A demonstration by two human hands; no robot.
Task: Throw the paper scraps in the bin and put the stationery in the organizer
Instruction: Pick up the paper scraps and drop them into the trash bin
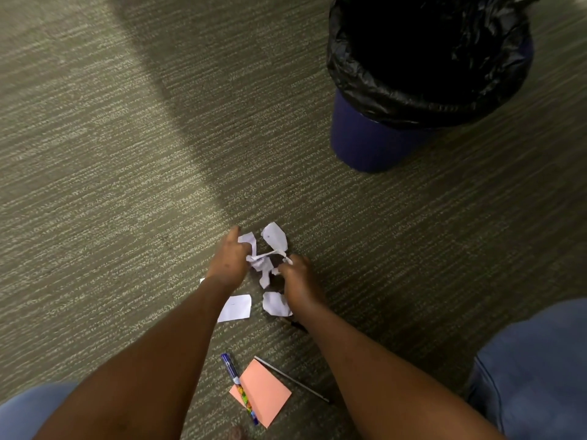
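White paper scraps lie bunched on the carpet between my two hands. My left hand grips the left side of the bunch, and my right hand pinches its right side. One loose scrap lies just beyond them. A flat scrap and a crumpled one lie nearer to me. A patterned pen lies across a pink sticky-note pad, beside a thin grey pencil. The blue bin with a black liner stands at the upper right. No organizer is in view.
Grey-green striped carpet covers the floor, with open room to the left and far side. My knees in blue trousers frame the lower corners. A small dark object shows under my right forearm.
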